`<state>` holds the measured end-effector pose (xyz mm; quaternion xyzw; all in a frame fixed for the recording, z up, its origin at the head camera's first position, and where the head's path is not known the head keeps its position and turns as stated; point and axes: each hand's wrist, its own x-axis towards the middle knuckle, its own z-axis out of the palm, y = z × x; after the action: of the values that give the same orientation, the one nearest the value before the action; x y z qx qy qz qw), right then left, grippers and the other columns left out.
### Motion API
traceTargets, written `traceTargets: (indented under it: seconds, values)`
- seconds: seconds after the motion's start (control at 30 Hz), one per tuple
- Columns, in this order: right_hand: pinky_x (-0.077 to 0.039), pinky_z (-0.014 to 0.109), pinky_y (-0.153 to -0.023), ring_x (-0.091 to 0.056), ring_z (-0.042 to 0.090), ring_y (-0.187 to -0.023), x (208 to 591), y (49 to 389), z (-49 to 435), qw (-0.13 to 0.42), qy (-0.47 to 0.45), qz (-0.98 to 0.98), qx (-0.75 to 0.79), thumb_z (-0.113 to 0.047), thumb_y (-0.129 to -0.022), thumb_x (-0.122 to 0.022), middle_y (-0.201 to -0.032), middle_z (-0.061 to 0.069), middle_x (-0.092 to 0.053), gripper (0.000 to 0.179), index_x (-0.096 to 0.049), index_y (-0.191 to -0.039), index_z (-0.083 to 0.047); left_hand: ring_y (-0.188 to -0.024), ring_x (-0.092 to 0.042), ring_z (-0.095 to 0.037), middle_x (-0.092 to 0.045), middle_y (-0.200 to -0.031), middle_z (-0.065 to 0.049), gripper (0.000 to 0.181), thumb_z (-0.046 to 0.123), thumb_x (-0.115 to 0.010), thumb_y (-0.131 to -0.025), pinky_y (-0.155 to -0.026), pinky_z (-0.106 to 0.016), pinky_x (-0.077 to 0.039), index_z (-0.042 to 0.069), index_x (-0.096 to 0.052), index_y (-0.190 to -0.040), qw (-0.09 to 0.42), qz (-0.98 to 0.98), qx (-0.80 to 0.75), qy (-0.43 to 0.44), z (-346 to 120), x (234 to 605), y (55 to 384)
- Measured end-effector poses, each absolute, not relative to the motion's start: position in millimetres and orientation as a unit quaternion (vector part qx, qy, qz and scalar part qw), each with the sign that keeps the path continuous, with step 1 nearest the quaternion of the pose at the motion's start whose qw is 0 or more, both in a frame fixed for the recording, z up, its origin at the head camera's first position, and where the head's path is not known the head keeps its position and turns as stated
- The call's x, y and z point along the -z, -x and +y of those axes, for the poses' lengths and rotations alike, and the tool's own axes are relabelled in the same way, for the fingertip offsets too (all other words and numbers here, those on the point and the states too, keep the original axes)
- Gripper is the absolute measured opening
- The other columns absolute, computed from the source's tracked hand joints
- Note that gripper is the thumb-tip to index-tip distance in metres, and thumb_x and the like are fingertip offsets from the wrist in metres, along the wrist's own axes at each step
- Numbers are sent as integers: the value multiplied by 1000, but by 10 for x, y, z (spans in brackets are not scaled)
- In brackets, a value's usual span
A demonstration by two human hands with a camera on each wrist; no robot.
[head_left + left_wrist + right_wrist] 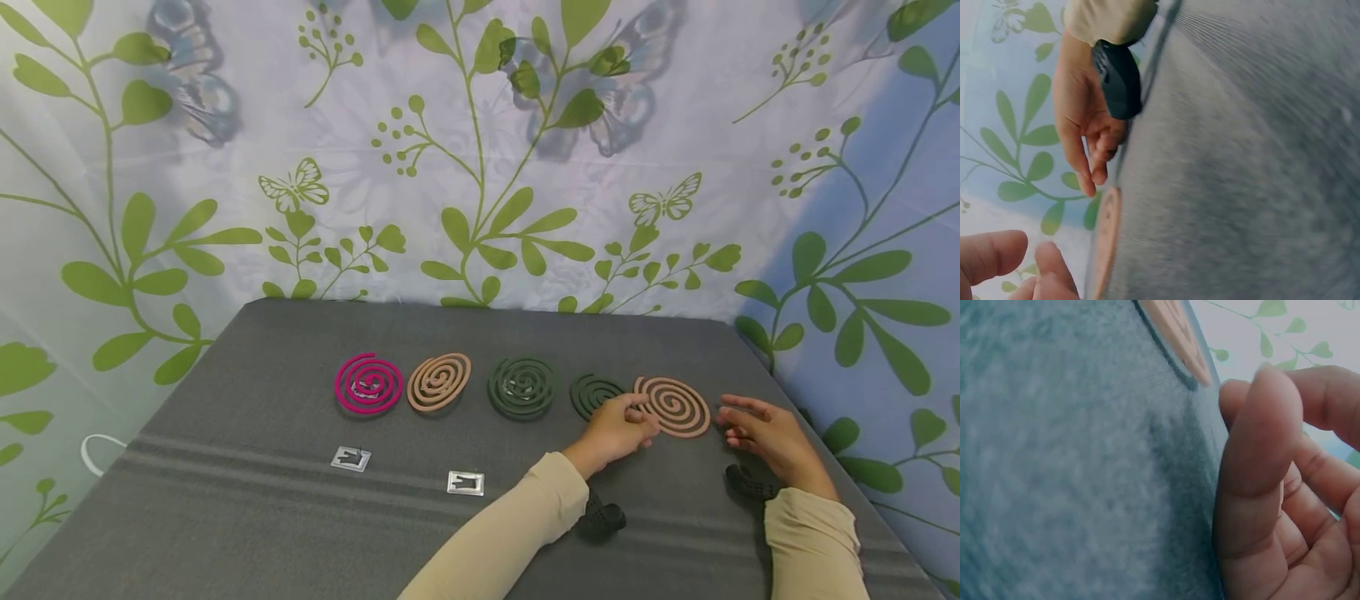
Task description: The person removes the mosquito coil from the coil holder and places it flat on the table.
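Observation:
A peach mosquito coil (672, 406) lies at the right of the row, between both hands. My left hand (617, 429) is over its left edge; in the left wrist view the thumb and fingers (1050, 265) are apart with nothing between them. To the coil's right hovers my right hand (772, 437), fingers loosely bent and holding nothing. In the right wrist view the coil's edge (1179, 337) shows beyond the thumb (1260, 444). A dark green coil (588, 392) is partly hidden behind my left hand.
Further left stand another dark green coil (522, 364), a tilted peach coil (427, 367) and a pink coil (341, 387), with metal stands showing beneath them. Two flat metal stands (351, 465) lie nearer the front on the grey table (285, 533). A leaf-patterned cloth (360, 250) hangs behind.

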<state>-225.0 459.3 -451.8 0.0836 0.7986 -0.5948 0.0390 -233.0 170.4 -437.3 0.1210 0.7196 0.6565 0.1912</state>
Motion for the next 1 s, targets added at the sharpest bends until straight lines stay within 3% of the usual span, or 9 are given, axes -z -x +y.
traceTargets:
  seconds: [0.2, 0.43, 0.67, 0.87, 1.0]
  values:
    - [-59, 23, -67, -66, 6, -73, 4488, 2272, 4559, 21, -69, 791, 608, -11, -111, -61, -89, -14, -71, 38, -68, -100, -46, -88, -72, -8, -78, -106, 6, 42, 8, -73, -104, -79, -25, -57, 12, -67, -146, 181, 719, -655, -145, 1642, 4298, 2315]
    - [-60, 22, -69, -67, 7, -75, 4434, 2288, 4476, 4, -45, 787, 615, -8, -111, -62, -90, -13, -72, 44, -70, -98, -50, -96, -70, -4, -78, -110, 5, 40, 10, -72, -106, -84, -25, -56, 12, -68, -145, 183, 710, -659, -168, 1529, 4195, 2310]
    - [-61, 23, -73, -72, 5, -83, 4380, 2309, 4357, -11, -5, 818, 574, -11, -110, -65, -95, -16, -75, 31, -67, -113, -42, -106, -67, 0, -77, -113, 3, 37, 8, -72, -105, -84, -20, -54, 11, -70, -142, 184, 698, -664, -197, 1443, 4081, 2304]
    - [-61, 21, -77, -73, 1, -91, 4279, 2332, 4252, -30, 39, 839, 542, -12, -111, -64, -101, -21, -74, 32, -64, -123, -42, -108, -66, 1, -74, -134, -8, 42, 13, -69, -108, -88, -19, -54, 10, -64, -150, 197, 703, -633, -260, 1302, 3935, 2304]
    - [-60, 20, -79, -73, 0, -93, 4209, 2348, 4160, -46, 54, 854, 516, -15, -111, -65, -102, -22, -73, 30, -64, -128, -40, -115, -66, -2, -72, -139, -8, 45, 16, -69, -109, -91, -20, -54, 10, -61, -153, 195, 715, -603, -296, 1171, 3820, 2301]
